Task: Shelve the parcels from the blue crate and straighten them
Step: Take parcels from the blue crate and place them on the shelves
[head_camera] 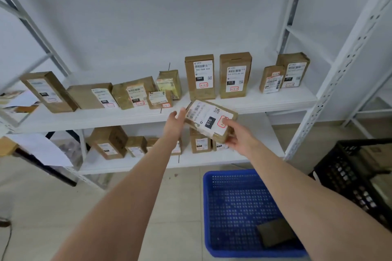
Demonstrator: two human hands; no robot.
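The parcel is up in the air, just in front of the middle shelf. It is tilted, with its white label facing up.

The right grip holds the low right end of the parcel. Its thumb lies on the label and its fingers curl under. The left grip is not closed. Its fingers look straight and press flat on the left end to steady the parcel.

The parcel is a small brown cardboard box. It is likely light and stiff, so it should not bend or sag. The tape and label may be a bit slippery. It is best to hold it by the two short ends, as now, and set it down on one short end.

There is a free spot on the shelf near the tall box, which stands up straight. The boxes on the left lean and need to be set straight.

The blue crate is on the floor below. One dark parcel lies in it, waiting for its turn. A black crate sits to the right.
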